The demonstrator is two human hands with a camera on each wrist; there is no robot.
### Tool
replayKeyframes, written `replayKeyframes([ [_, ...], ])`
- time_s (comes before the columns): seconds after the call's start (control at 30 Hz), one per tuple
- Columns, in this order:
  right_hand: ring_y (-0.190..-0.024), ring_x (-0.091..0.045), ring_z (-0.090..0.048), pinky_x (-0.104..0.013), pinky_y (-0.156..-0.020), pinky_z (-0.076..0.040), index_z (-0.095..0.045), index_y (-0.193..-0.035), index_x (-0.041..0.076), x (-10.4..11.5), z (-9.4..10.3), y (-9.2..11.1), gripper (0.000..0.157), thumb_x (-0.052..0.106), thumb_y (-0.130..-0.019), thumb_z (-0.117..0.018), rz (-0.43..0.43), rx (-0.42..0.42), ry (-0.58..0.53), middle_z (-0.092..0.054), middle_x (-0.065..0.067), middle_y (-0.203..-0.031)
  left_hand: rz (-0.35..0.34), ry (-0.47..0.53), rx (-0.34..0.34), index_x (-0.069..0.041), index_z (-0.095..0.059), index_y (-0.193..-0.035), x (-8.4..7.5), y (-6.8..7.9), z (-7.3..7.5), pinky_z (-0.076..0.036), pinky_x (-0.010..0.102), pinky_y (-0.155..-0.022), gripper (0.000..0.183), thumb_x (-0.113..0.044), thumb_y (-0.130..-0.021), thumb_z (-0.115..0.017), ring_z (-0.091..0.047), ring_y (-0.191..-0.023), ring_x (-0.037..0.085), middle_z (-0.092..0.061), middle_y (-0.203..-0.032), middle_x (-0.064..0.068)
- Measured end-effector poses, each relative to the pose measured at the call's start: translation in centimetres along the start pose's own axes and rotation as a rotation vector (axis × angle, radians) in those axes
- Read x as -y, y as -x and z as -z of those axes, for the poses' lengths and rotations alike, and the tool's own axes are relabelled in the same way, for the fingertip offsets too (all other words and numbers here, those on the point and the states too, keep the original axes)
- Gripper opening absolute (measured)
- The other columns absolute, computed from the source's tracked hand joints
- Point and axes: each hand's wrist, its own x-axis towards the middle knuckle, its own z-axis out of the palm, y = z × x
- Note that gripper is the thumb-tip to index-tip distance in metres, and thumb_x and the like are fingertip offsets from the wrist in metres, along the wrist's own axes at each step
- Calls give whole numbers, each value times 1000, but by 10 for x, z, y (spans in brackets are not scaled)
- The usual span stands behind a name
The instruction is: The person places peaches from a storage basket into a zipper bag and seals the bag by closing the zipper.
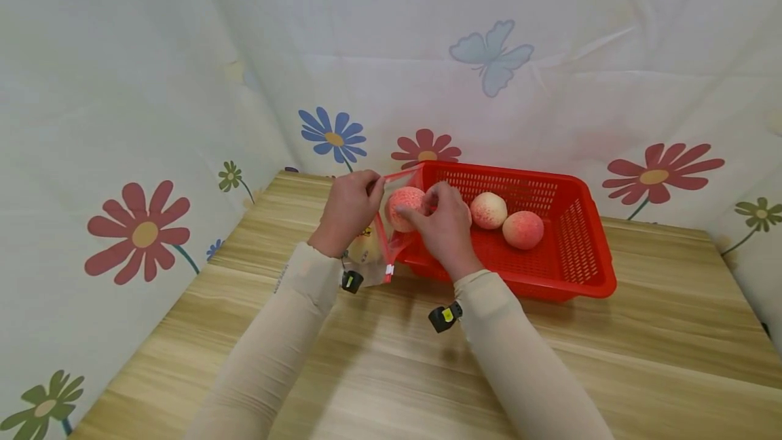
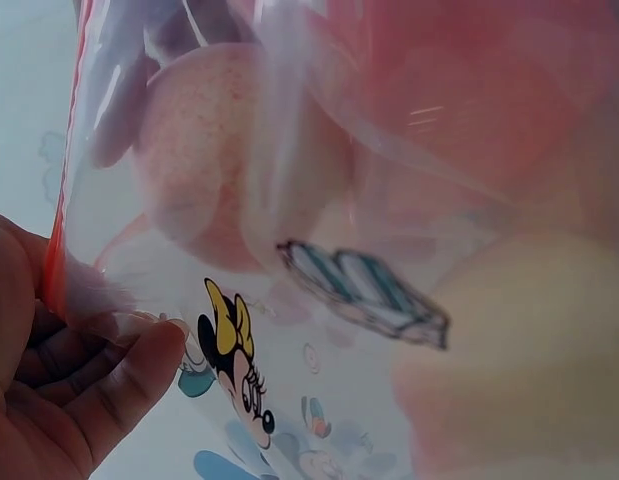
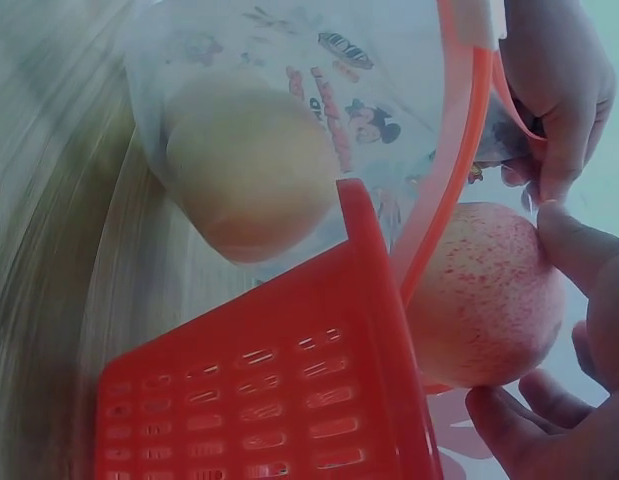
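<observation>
Beside the near-left end of the red basket [image 1: 569, 223], over the wood-grain desk [image 1: 379, 372], two hands work at a clear, printed zip bag [image 3: 334, 150]; the left hand [image 1: 351, 213] pinches the bag by its red-edged mouth, thumb against fingers — a hold that seems meant to keep the opening spread, since such thin film would probably sag together unaided; the right hand [image 1: 444, 226] grips the held peach [image 1: 403, 209] at that mouth, thumb and curved fingers on one side only, apparently to leave the bag-facing side free. Low in the bag lies the bagged peach [image 3: 251, 165], its weight probably steadying the film; the basket peaches [image 1: 523, 230] rest well below the rim — the basket standing close to the bag, presumably to keep each reach short.
</observation>
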Motion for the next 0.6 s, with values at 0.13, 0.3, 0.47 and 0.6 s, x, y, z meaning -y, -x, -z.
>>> replayKeyframes([
  [0.13, -95, -18, -47, -33, -75, -50, -54, -87, 16, 2, 0, -1, 43, 54, -79, -73, 8, 28, 20, -50, -2, -101, 1, -7, -2, -3, -72, -102, 0, 0, 2, -57, 30, -66, 26, -24, -96, -59, -61, -67, 20, -72, -86, 10],
  [0.3, -107, -21, -48, -35, -79, -56, -61, -95, 17, 5, -3, -1, 36, 49, -82, -72, 55, 73, 21, -51, -4, -115, 3, -9, -7, -3, -73, -103, 0, -1, 3, -58, 31, -69, 25, -23, -96, -60, -63, -70, 21, -73, -88, 11],
  [0.47, -111, -24, -50, -39, -82, -57, -66, -109, 15, 5, -5, 1, 34, 39, -86, -72, 109, 83, 50, -51, -7, -122, -4, -2, -22, -2, -73, -102, 1, -1, 5, -58, 31, -67, 24, -21, -96, -60, -63, -68, 20, -73, -87, 11],
  [0.6, -106, -24, -51, -39, -81, -57, -65, -112, 14, 3, -2, -3, 31, 32, -87, -70, 131, 69, 81, -53, -8, -121, -32, -3, -46, -1, -73, -96, 3, -2, 6, -55, 30, -62, 22, -19, -95, -59, -59, -63, 19, -70, -80, 10],
])
